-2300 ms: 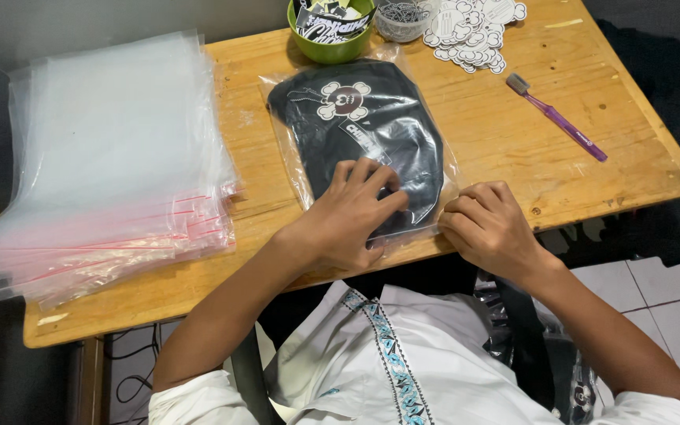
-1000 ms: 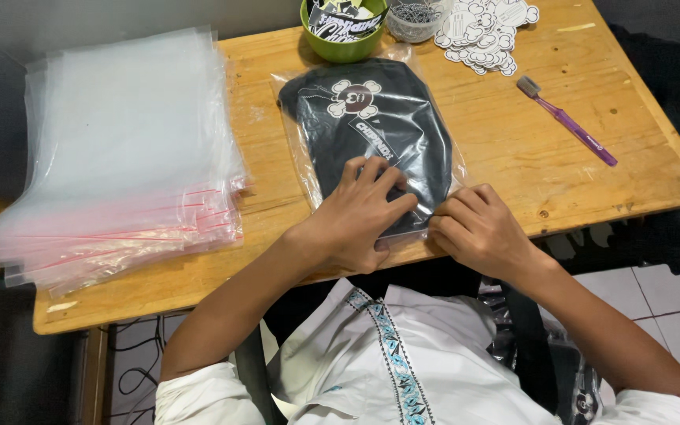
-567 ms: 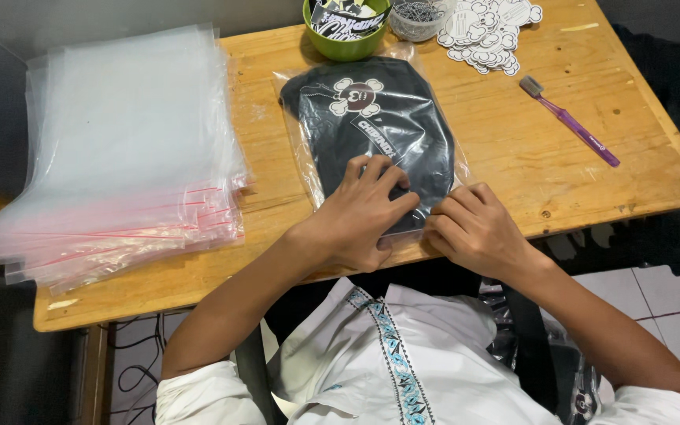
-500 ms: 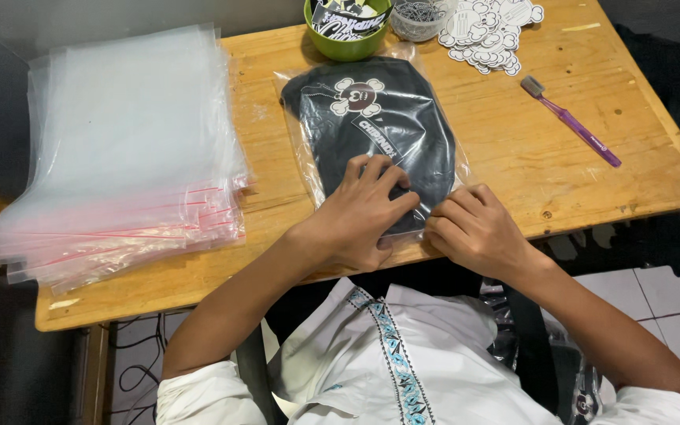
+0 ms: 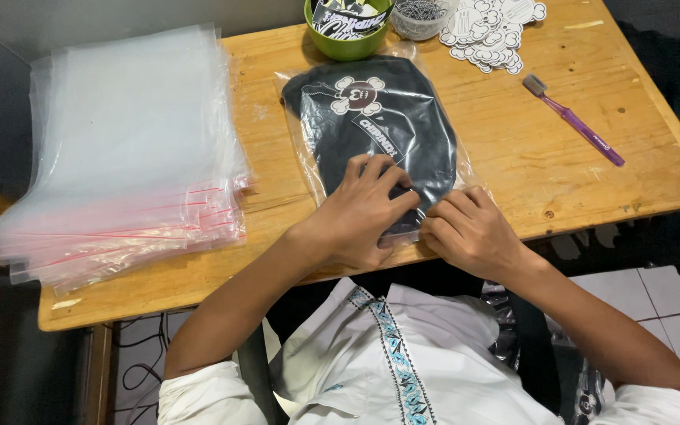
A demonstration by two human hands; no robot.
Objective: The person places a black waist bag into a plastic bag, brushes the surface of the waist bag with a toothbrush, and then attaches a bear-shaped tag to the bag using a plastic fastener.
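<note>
A folded black garment with a white skull print lies inside a clear plastic bag (image 5: 371,118) on the wooden table (image 5: 529,165). My left hand (image 5: 360,212) presses flat on the near end of the bag, fingers spread over the garment. My right hand (image 5: 470,232) pinches the bag's near edge beside it, fingertips almost touching the left hand's. The bag's near edge is hidden under both hands.
A thick stack of clear bags with red seal strips (image 5: 120,157) fills the table's left side. At the back stand a green bowl (image 5: 340,31) of tags, a small container of clips (image 5: 419,17) and a pile of white stickers (image 5: 489,27). A purple toothbrush (image 5: 576,122) lies right.
My right hand has slid left along the bag's near edge toward my left hand. The left hand has stayed pressed on the bag.
</note>
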